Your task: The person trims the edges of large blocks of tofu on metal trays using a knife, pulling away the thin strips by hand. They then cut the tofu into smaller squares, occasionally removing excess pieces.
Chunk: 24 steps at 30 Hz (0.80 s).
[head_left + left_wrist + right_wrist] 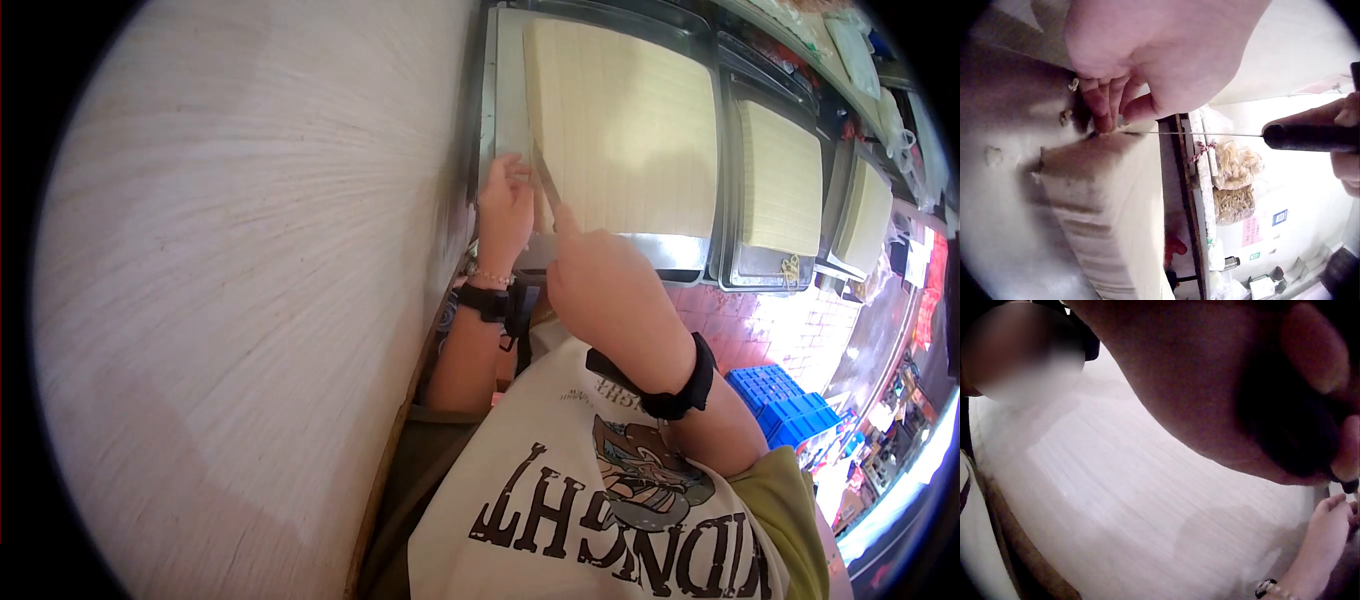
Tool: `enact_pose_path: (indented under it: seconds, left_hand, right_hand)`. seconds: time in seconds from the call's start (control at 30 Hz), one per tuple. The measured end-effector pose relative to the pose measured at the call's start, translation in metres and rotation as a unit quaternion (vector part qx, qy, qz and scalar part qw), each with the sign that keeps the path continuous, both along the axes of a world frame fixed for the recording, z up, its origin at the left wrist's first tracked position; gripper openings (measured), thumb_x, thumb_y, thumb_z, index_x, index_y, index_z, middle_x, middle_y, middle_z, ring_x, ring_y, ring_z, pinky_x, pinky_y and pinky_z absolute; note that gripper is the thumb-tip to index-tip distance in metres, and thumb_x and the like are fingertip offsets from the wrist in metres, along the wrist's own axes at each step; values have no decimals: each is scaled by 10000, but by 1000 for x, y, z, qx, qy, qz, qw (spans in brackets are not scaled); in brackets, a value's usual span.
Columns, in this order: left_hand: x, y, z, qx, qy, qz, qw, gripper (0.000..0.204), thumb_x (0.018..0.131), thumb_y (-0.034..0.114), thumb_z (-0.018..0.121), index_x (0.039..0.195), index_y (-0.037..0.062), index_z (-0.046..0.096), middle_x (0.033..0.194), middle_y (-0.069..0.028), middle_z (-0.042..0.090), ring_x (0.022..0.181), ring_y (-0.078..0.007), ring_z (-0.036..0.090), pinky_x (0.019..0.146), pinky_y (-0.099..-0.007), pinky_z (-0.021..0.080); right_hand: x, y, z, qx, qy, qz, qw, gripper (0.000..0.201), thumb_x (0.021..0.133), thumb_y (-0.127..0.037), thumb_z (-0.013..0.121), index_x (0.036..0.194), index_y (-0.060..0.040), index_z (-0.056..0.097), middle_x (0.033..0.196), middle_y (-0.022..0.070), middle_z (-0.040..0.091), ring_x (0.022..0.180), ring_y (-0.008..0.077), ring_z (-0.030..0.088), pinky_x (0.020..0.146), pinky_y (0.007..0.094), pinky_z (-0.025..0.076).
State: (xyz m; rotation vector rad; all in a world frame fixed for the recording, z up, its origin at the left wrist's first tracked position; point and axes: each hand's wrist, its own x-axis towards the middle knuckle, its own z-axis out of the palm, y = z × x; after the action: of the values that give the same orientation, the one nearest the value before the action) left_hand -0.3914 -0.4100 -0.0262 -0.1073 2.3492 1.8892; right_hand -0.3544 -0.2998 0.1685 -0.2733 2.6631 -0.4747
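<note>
Below the trays, nearest the head camera, a white shirt with dark lettering (600,500) is seen. A black-handled knife with a thin metal blade (547,180) is grasped by the right hand (600,270), its fingers wrapped round the handle. A black strap is worn on each wrist, with a beaded bracelet (490,277) also worn on the left. The left hand (507,205) is held beside the blade with its fingers bent, fingertips touching the corner of a large, pale-yellow rectangular slab (625,130); whether a piece is pinched there cannot be told. The slab is laid flat on a metal tray (680,255), its top marked by faint parallel lines, with the blade set at its left edge. Small pale crumbs (1066,117) are scattered on the metal near that corner. To the right, a smaller pale-yellow slab (780,180) is carried on another tray, and a third slab (865,215) is seen past it. Blue plastic crates (785,405) are placed on the right, near reddish floor tiles (735,325).
</note>
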Motion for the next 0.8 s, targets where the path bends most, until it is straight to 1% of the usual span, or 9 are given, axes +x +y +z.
enact_pose_path:
  seconds: [0.1, 0.13, 0.23, 0.33, 0.43, 0.5, 0.6, 0.67, 0.8]
  left_hand:
    - [1, 0, 1, 5, -11, 11, 1000, 355, 856, -5, 494, 1210, -23, 513, 1027, -143, 674, 764, -223, 638, 690, -342, 510]
    - [2, 0, 0, 4, -11, 12, 1000, 355, 856, -5, 494, 1210, -23, 513, 1027, -143, 674, 764, -223, 638, 690, -342, 510]
    - [3, 1, 1, -4, 11, 27, 1000, 347, 854, -11, 489, 1200, -17, 518, 1031, -136, 653, 770, -227, 620, 709, -342, 504]
    - [3, 0, -1, 5, -11, 32, 999, 347, 852, -13, 489, 1197, -10, 521, 1060, -134, 606, 791, -224, 589, 750, -342, 493]
    - [2, -1, -6, -14, 18, 31, 999, 346, 850, -12, 495, 1194, -5, 530, 1079, -134, 565, 797, -220, 560, 775, -341, 482]
    - [1, -2, -7, -18, 1, 30, 999, 304, 886, -28, 505, 1186, -15, 554, 1090, -93, 553, 842, -129, 578, 786, -269, 488]
    - [1, -4, -7, -16, 7, 21, 1000, 298, 887, -24, 496, 1179, -21, 558, 1097, -102, 545, 845, -137, 596, 797, -276, 493]
    - [1, -4, -7, -18, 8, 19, 1000, 298, 886, -25, 492, 1176, -23, 560, 1098, -106, 544, 846, -144, 603, 799, -280, 494]
    - [2, -6, -12, -10, 18, 17, 1000, 304, 881, -27, 469, 1170, -28, 566, 1100, -116, 542, 848, -159, 610, 800, -286, 496]
  right_hand:
    - [0, 1, -2, 2, -6, -5, 1000, 482, 778, -53, 555, 1175, 217, 516, 671, 211, 652, 624, 305, 686, 550, 356, 553]
    - [0, 1, -3, 10, -7, 10, 1000, 476, 775, -53, 556, 1168, 214, 522, 667, 207, 651, 623, 302, 685, 550, 355, 552]
    - [0, -1, 2, 18, -10, 20, 1000, 473, 769, -52, 559, 1163, 208, 532, 664, 199, 650, 622, 295, 683, 551, 351, 549]
    - [2, -1, 6, 11, -3, 15, 1000, 478, 766, -51, 558, 1170, 204, 538, 662, 194, 648, 619, 291, 680, 549, 347, 546]
    - [3, 0, 5, 2, -2, 11, 1000, 482, 766, -51, 553, 1176, 203, 544, 662, 194, 644, 619, 291, 675, 547, 348, 544]
    - [4, 0, 5, 0, -8, 9, 1000, 483, 766, -52, 550, 1177, 203, 547, 663, 196, 642, 620, 291, 673, 548, 349, 543]
    - [5, 1, 4, -1, -18, 10, 1000, 482, 765, -53, 547, 1173, 201, 551, 674, 204, 640, 631, 295, 672, 556, 353, 542]
    - [7, 3, -1, 6, -12, 42, 999, 486, 761, -53, 546, 1171, 207, 550, 687, 210, 641, 636, 295, 669, 567, 353, 544]
    - [9, 3, 5, -8, -5, 28, 1000, 487, 759, -52, 552, 1168, 214, 547, 678, 199, 637, 627, 285, 665, 566, 347, 541]
